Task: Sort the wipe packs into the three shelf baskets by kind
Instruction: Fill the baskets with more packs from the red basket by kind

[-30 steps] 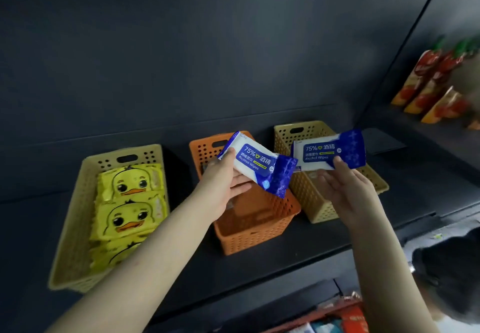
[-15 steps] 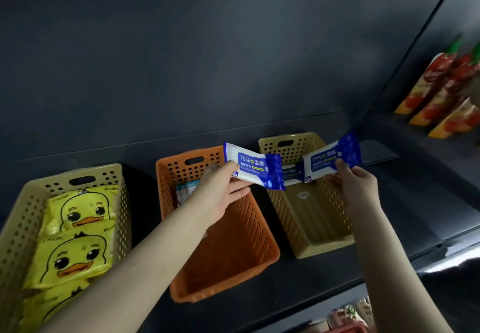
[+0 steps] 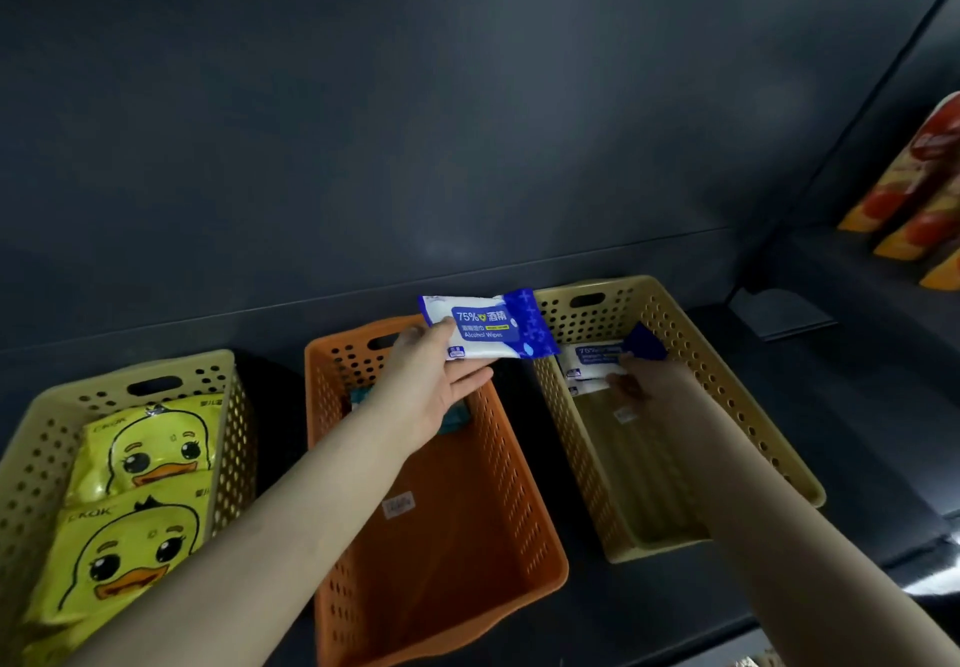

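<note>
Head view, left hand [image 3: 431, 396] outstretched over orange basket [image 3: 519, 489], grip pinching alcohol wipe pack [image 3: 483, 326], right hand [image 3: 657, 388] down inside right tan basket [image 3: 737, 406], grip clamped on second pack [image 3: 595, 360].

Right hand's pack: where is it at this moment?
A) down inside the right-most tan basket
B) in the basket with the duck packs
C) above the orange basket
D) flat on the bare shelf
A: the right hand holds its pack below the rim of the right basket, near its far end.
</note>
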